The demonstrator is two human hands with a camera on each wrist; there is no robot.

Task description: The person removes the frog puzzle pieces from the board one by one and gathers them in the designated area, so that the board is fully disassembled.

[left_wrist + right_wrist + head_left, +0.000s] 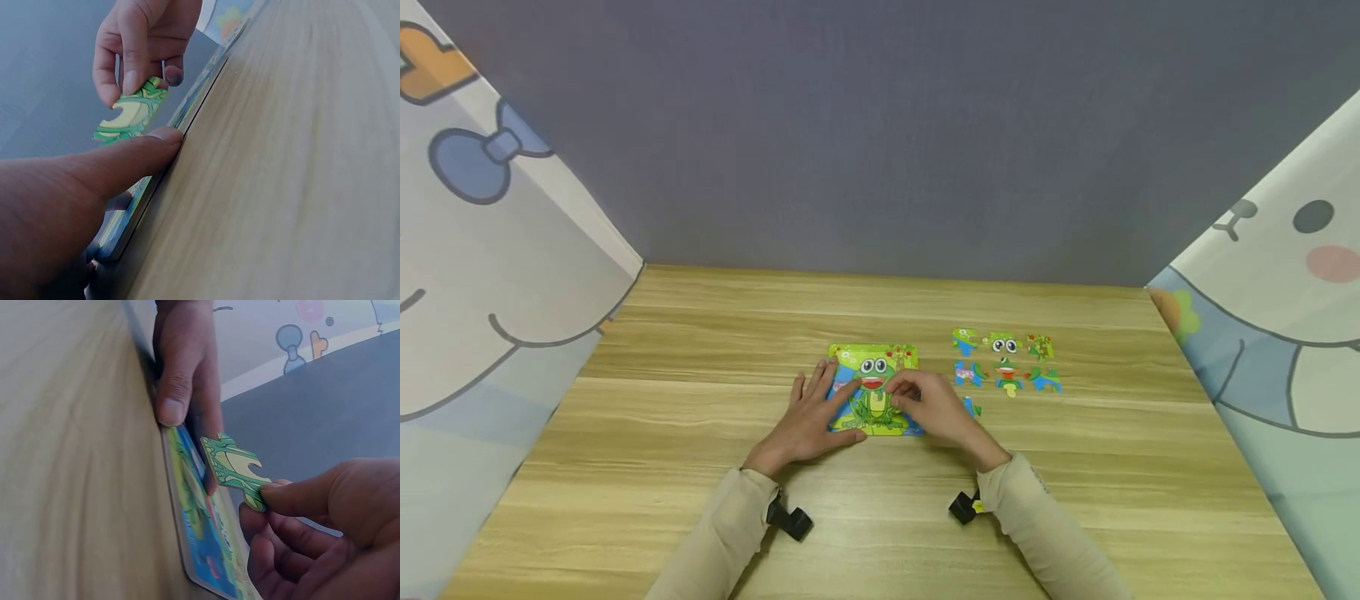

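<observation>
A frog-picture puzzle board lies flat on the wooden table. My left hand rests on its left side with fingers extended; the left thumb presses along the board's near edge. Between thumb and fingers, my right hand pinches a green and pale yellow puzzle piece by one end. That piece is held tilted above the board, and the left wrist view shows its rounded notch. In the head view the piece overlaps the frog's body.
Several loose pieces lie in rows right of the board, among them an eyes piece, a mouth piece and a blue corner piece. Another blue piece lies close to the right wrist. A grey panel stands behind the table.
</observation>
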